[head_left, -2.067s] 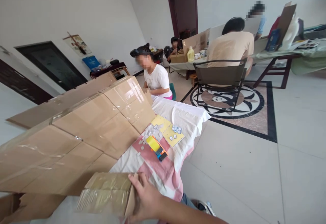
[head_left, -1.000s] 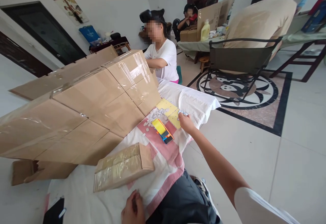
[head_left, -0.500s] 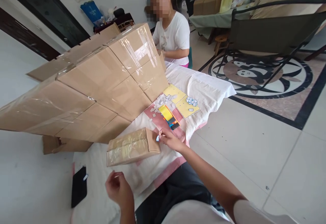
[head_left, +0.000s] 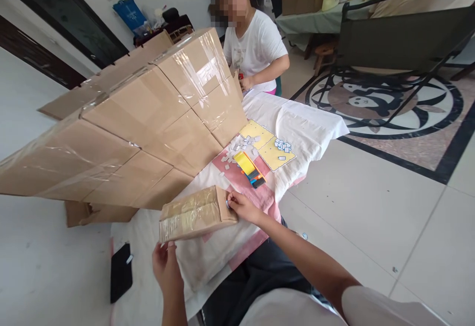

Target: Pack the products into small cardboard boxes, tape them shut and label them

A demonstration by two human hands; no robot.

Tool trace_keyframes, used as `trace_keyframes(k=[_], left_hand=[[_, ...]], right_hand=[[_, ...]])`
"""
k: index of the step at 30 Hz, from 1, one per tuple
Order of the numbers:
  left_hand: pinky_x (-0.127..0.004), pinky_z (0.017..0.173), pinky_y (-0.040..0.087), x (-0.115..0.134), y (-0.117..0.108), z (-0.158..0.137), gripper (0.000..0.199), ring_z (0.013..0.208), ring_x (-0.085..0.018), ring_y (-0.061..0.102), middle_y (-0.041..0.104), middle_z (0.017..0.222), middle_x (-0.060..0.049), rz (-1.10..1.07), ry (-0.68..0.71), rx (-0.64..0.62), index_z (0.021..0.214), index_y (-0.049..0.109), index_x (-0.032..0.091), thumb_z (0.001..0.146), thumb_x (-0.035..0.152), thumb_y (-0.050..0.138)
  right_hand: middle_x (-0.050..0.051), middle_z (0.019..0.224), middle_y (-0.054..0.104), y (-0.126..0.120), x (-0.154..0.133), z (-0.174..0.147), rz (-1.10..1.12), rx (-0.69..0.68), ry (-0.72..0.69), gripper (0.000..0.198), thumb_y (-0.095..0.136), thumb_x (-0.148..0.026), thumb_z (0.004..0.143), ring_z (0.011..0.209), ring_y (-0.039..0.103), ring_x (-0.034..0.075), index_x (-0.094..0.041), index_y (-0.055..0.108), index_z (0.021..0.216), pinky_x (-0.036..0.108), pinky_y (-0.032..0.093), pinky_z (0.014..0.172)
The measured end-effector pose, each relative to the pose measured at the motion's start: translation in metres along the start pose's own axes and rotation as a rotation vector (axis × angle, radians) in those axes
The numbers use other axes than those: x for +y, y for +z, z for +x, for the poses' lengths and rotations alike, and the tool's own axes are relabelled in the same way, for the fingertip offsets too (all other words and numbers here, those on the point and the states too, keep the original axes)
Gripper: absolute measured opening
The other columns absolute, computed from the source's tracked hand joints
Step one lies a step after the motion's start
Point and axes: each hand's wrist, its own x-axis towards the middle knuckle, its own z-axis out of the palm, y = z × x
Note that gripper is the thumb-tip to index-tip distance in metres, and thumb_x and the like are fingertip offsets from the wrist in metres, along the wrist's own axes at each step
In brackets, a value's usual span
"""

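Observation:
A taped cardboard box [head_left: 191, 217] lies on the cloth-covered table in front of me. My left hand [head_left: 166, 264] is at its near left corner, with the thumb and curled fingers against the lower edge. At the box's right end, my right hand [head_left: 243, 208] pinches a small white-and-blue piece [head_left: 227, 203] against the end face; the fingers partly hide it. Beyond that hand is a yellow, orange and black packet [head_left: 249, 169]. Loose white pieces [head_left: 237, 149] are scattered around it, and more blue-edged pieces [head_left: 282, 146] sit on a yellow sheet [head_left: 273, 157].
A tall wall of taped cardboard boxes [head_left: 159, 123] divides the table on the left. A black tablet-like slab [head_left: 121, 272] lies at the near left with a small white piece on it. Across the table sits a person in a white shirt [head_left: 252, 49]. A folding chair [head_left: 401, 44] stands right.
My left hand has moved up to the box's near left corner. My right hand has brought the small piece against the box's end. The other person's arm has shifted.

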Motion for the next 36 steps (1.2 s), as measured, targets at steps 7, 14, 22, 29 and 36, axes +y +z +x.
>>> trace_keyframes(k=[7, 14, 22, 29, 36], left_hand=[[-0.030, 0.078, 0.046, -0.001, 0.008, -0.008, 0.055, 0.076, -0.010, 0.058, 0.062, 0.103, 0.002, 0.027, 0.030, -0.028, 0.114, 0.062, 0.023, 0.073, 0.058, 0.073], [-0.033, 0.071, 0.049, 0.003, 0.008, -0.010, 0.058, 0.071, -0.013, 0.054, 0.064, 0.097, -0.001, 0.136, 0.054, 0.019, 0.116, 0.065, 0.019, 0.076, 0.060, 0.068], [-0.044, 0.090, 0.051, 0.001, 0.008, -0.012, 0.057, 0.095, -0.026, 0.063, 0.070, 0.100, -0.007, 0.200, 0.068, 0.014, 0.114, 0.068, 0.017, 0.079, 0.061, 0.062], [-0.045, 0.092, 0.052, -0.002, 0.002, -0.003, 0.054, 0.098, -0.027, 0.063, 0.070, 0.096, -0.005, 0.195, 0.079, -0.042, 0.107, 0.070, 0.018, 0.076, 0.062, 0.065], [-0.045, 0.091, 0.052, -0.012, -0.002, 0.004, 0.055, 0.093, -0.026, 0.063, 0.069, 0.095, -0.004, 0.182, 0.048, -0.071, 0.109, 0.070, 0.019, 0.075, 0.063, 0.066]], right_hand=[[-0.004, 0.074, 0.053, 0.011, -0.002, -0.017, -0.099, 0.214, -0.040, 0.011, 0.061, -0.029, 0.084, 0.067, 0.049, 0.014, -0.021, 0.056, 0.090, 0.027, 0.042, 0.066], [0.007, 0.090, 0.066, 0.033, 0.003, -0.067, -0.187, 0.230, -0.170, 0.033, 0.048, -0.029, 0.098, 0.079, 0.062, 0.019, -0.018, 0.071, 0.119, 0.032, 0.049, 0.074], [-0.004, 0.074, 0.054, 0.030, 0.002, -0.075, -0.373, 0.086, -0.109, 0.086, 0.069, -0.026, 0.079, 0.064, 0.051, 0.015, -0.021, 0.035, 0.158, 0.028, 0.042, 0.063], [-0.010, 0.061, 0.041, 0.038, -0.002, -0.071, -0.376, 0.034, -0.047, 0.091, 0.075, -0.023, 0.072, 0.053, 0.042, 0.011, -0.016, 0.040, 0.156, 0.025, 0.035, 0.056], [-0.012, 0.059, 0.042, 0.040, 0.000, -0.072, -0.275, 0.021, 0.023, 0.105, 0.080, -0.023, 0.069, 0.050, 0.041, 0.009, -0.018, 0.028, 0.160, 0.023, 0.035, 0.052]])
